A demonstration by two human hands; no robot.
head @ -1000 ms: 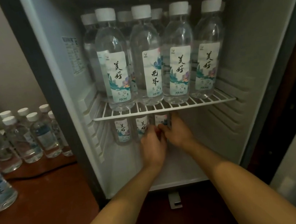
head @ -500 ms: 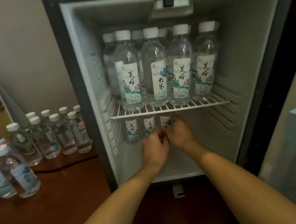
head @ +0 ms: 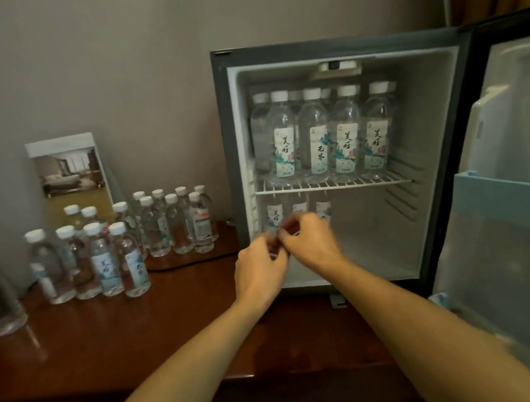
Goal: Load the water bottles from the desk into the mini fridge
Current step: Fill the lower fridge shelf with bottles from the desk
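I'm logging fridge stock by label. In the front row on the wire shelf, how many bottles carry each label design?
Front row on the wire shelf:
美好 bottles: 3
无界 bottle: 1
Total: 4

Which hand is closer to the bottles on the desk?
Left. The left hand is right of the desk bottles; the right hand lies beyond it, at the mini fridge.

The white wire shelf (head: 335,185) of the grey mini fridge (head: 228,138) is filled edge to edge by clear plastic water bottles (head: 317,146). Beneath it, three more bottles (head: 275,215) are set at the back left; the right half is left open.
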